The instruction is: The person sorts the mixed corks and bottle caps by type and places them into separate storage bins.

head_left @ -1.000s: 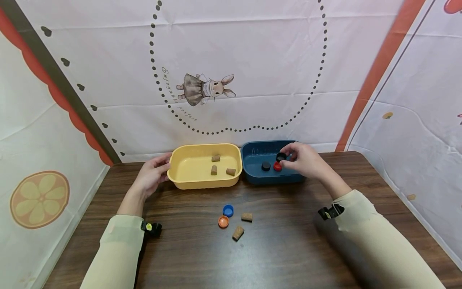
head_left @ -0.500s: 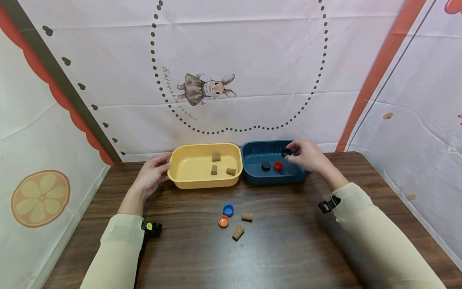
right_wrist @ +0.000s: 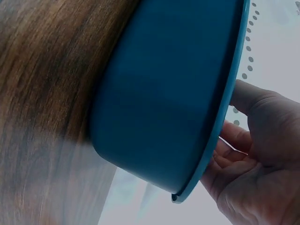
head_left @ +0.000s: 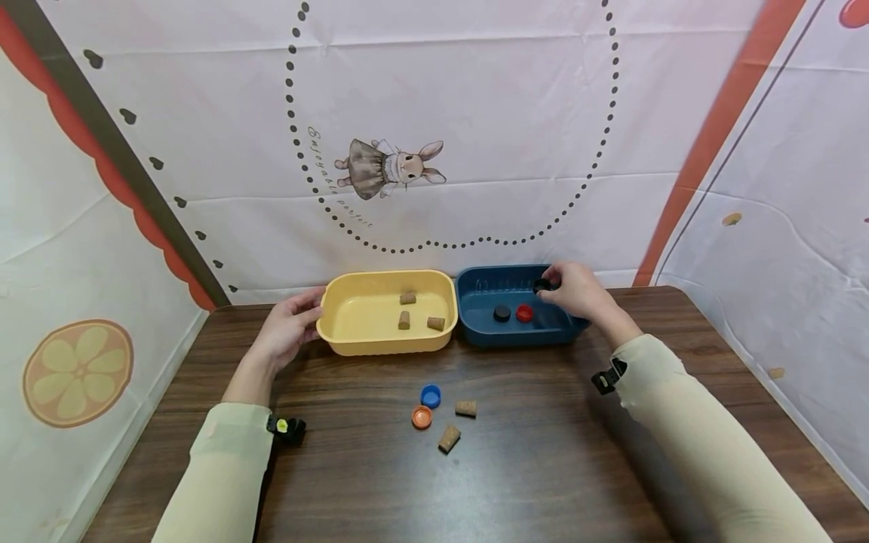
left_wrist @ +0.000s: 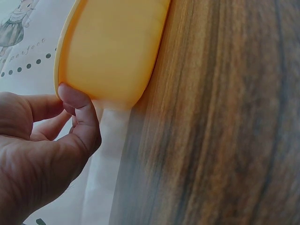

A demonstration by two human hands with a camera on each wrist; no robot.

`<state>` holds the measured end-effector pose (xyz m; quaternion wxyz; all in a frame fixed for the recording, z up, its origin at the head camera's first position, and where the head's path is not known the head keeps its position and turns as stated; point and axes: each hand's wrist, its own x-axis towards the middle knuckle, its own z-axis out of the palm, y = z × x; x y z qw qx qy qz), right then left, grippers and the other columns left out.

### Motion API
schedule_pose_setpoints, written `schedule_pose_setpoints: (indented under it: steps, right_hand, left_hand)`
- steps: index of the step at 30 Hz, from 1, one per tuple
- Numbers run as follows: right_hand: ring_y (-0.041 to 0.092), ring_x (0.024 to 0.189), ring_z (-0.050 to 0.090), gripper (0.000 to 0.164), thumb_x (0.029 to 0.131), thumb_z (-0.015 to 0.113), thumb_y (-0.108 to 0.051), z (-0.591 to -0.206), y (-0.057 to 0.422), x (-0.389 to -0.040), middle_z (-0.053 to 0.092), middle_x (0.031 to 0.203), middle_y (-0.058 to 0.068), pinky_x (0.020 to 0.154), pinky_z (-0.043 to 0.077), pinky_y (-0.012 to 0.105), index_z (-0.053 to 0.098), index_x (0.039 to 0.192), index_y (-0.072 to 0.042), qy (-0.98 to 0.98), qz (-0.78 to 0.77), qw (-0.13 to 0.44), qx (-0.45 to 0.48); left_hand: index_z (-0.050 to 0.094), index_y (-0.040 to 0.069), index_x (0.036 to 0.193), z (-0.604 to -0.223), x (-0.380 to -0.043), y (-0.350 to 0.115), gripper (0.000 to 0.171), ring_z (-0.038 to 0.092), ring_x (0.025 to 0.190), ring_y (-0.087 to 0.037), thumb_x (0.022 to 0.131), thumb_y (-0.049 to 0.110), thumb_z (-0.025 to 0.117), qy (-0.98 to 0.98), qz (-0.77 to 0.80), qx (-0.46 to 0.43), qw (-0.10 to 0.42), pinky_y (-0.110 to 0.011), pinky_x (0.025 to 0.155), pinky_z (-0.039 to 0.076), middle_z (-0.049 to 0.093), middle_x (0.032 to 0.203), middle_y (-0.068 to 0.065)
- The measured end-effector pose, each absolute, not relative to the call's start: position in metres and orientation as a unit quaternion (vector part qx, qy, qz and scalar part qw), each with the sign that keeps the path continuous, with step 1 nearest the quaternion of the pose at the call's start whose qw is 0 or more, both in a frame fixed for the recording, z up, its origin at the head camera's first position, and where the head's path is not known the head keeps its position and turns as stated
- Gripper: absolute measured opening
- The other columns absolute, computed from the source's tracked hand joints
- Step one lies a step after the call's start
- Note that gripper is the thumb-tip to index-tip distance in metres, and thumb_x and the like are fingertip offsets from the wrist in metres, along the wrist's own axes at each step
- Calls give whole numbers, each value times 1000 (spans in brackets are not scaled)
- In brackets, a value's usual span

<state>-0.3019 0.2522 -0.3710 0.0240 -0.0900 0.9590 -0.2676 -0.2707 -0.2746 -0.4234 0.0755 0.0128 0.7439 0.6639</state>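
Note:
My left hand [head_left: 288, 328] holds the left end of a yellow tray [head_left: 356, 313], thumb at the rim [left_wrist: 70, 96]. Three corks [head_left: 403, 320] lie inside that tray. Over the right part of a dark blue tray [head_left: 519, 338], my right hand [head_left: 580, 292] pinches a black bottle cap [head_left: 541, 285] between thumb and fingers. Another black cap [head_left: 502, 313] and a red cap [head_left: 524, 313] rest on the blue tray's floor. In the right wrist view the blue tray's wall [right_wrist: 159, 93] hides the held cap and the fingertips.
On the wooden table [head_left: 353, 475], in front of the trays, lie a blue cap [head_left: 431, 396], an orange cap [head_left: 422, 417] and two corks [head_left: 449, 438]. The trays stand side by side at the back edge, close to a printed cloth [head_left: 516, 151].
My right hand has moved slightly right and back with the black cap, away from the red cap. My left hand stays at the yellow tray.

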Motion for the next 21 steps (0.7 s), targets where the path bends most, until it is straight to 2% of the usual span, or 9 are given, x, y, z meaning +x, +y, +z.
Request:
schedule_pose_setpoints:
  steps: [12, 21]
  right_hand:
    - [41, 115, 61, 45, 99, 75, -16, -373, 251, -301, 65, 124, 29, 101, 51, 58, 63, 135, 9, 964, -252, 23, -84]
    - [40, 114, 62, 41, 99, 76, -15, -360, 243, -278, 66, 125, 28, 97, 53, 56, 66, 133, 6, 958, -268, 9, -104]
  left_hand:
    - [37, 4, 165, -423, -269, -274, 53, 59, 101, -18, 113, 8, 50, 741, 667, 15, 76, -22, 74, 57, 45, 138, -21]
    - [36, 6, 166, -423, -270, -274, 54, 60, 102, -18, 113, 10, 50, 744, 664, 14, 77, -24, 75, 57, 45, 139, -20]
